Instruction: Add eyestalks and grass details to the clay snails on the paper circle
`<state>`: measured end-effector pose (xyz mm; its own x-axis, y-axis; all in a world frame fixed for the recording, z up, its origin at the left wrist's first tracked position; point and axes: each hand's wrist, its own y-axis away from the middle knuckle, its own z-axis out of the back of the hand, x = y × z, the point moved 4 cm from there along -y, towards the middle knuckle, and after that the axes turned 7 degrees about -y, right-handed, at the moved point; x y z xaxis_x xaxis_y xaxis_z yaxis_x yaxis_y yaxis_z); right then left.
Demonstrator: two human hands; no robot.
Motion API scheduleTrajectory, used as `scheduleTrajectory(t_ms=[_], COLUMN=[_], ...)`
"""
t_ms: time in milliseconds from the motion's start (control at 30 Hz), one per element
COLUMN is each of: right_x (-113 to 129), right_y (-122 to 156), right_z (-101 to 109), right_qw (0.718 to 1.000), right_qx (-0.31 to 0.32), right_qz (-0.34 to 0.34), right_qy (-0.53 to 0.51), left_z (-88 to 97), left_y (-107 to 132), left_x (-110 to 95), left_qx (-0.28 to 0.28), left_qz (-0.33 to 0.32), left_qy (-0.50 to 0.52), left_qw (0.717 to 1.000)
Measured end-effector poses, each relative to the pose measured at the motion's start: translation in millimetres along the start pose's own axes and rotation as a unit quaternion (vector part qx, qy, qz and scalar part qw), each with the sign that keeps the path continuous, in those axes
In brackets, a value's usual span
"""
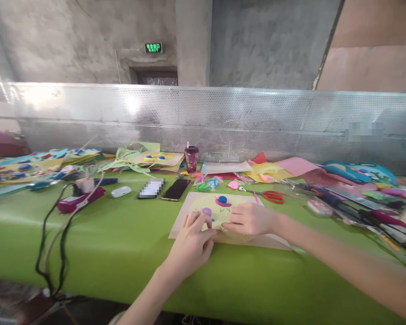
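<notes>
A pale paper sheet [184, 212] with a yellow shape on it lies on the green-covered table. It carries a blue and magenta clay snail [222, 200], a purple clay piece [206, 211] and small green marks. My left hand [194, 239] rests on the sheet's lower left part, its fingers bent and apart. My right hand [252, 219] is curled closed over the sheet's right side, its fingertips close to the left thumb. Whatever the right fingers pinch is too small or hidden to make out.
Orange-handled scissors [273, 196] lie behind the sheet. Two phones [176, 189] [151, 188], a white case [121, 192] and a purple power strip [81, 200] with cables are to the left. A drink cup [191, 159] stands behind. Colored papers and clay packets [212, 183] line the back.
</notes>
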<state>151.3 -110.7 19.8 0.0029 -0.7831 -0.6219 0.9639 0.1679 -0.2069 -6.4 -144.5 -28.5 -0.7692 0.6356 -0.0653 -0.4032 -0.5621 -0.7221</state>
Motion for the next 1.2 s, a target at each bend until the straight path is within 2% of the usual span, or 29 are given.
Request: scheduleTrajectory(t_ms=[300,667,1033,1200], right_x=[-2,-2,-10,-17], right_y=[5,2,1,-3], right_z=[-5,-7,-18,-23], right_qw=[1.0,0.999,1.0,0.999], right_qx=[-0.019,-0.024,0.002,0.036], right_qz=[0.007,0.017,-0.016,-0.035], right_qy=[-0.012,-0.016,0.009,0.018], left_z=[1.5,1.4,0.0,0.3], left_y=[0,0,0,-1], left_x=[-3,-6,-6,-6], left_qx=[-0.012,0.0,0.017,0.021], left_qz=[-0.004,-0.023,-0.019,-0.021], left_qy=[-0.002,-0.019,-0.022,-0.024], left_qw=[1.0,1.0,0.999,0.999])
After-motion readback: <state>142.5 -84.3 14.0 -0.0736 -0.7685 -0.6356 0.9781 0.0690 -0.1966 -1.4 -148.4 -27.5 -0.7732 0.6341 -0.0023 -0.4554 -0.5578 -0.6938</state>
